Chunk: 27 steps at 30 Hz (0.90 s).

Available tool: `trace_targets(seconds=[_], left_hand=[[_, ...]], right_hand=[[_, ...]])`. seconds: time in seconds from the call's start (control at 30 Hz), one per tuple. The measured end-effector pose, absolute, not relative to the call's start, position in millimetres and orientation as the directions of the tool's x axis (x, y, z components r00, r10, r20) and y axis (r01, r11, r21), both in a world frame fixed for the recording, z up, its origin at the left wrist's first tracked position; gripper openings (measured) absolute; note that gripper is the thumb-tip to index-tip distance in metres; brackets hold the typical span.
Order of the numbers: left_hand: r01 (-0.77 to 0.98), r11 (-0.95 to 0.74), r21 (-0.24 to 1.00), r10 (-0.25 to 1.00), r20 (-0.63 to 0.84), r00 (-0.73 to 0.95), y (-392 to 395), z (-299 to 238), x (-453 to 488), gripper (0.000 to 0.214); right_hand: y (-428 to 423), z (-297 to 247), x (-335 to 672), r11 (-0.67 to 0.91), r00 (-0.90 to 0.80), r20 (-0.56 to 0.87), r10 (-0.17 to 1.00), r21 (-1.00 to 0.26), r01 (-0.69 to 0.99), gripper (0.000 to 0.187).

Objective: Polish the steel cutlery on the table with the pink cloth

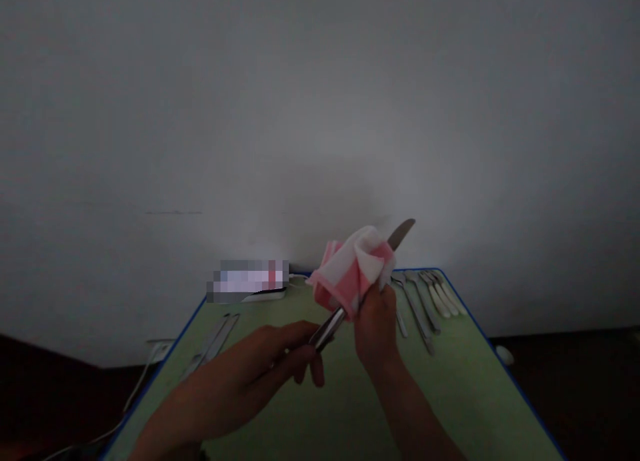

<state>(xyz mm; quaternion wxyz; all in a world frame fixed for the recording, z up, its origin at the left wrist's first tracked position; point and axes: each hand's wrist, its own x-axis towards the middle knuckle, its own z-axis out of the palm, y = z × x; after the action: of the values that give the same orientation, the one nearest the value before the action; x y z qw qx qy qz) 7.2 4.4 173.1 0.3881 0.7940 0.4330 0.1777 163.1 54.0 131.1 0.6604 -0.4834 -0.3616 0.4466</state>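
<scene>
My left hand (285, 354) grips the handle of a table knife (329, 329), fingers closed round its lower end. The knife is held up above the table, slanting to the upper right. A pink and white cloth (353, 267) is bunched around the middle of the knife, and the blade tip sticks out beyond it. My right hand (377, 314) is closed on the cloth from the right side, pressing it around the knife. Part of the blade is hidden under the cloth.
The green table (350, 407) has a blue edge. Several forks and spoons (417, 307) lie at its right, some with pale handles (440, 297). More knives (215, 341) lie at the left. A blurred-out device (250, 281) stands at the back left, before a grey wall (320, 114).
</scene>
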Motion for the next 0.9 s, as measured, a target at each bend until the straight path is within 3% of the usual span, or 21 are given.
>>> trace_targets(seconds=[0.17, 0.4, 0.53, 0.77, 0.9], left_hand=[[0.49, -0.336, 0.805, 0.806, -0.023, 0.591, 10, 172, 17, 0.028], [0.519, -0.432, 0.737, 0.878, 0.212, 0.43, 19, 159, 21, 0.026], [0.507, -0.364, 0.781, 0.91, 0.181, 0.374, 20, 152, 23, 0.023], [0.556, -0.369, 0.745, 0.918, 0.197, 0.345, 25, 151, 31, 0.027], [0.62, -0.408, 0.67, 0.898, 0.171, 0.406, 21, 155, 26, 0.033]], right_hand=[[46, 131, 155, 0.11, 0.288, 0.031, 0.957, -0.959, -0.261, 0.037], [30, 124, 127, -0.019, 0.075, -0.057, 0.996, -0.9, -0.435, 0.04], [29, 126, 127, -0.042, 0.101, -0.094, 0.99, -0.902, -0.43, 0.042], [38, 128, 139, 0.064, 0.335, -0.019, 0.942, -0.97, -0.234, 0.036], [54, 132, 165, 0.15, 0.406, 0.113, 0.907, -0.987, -0.059, 0.031]])
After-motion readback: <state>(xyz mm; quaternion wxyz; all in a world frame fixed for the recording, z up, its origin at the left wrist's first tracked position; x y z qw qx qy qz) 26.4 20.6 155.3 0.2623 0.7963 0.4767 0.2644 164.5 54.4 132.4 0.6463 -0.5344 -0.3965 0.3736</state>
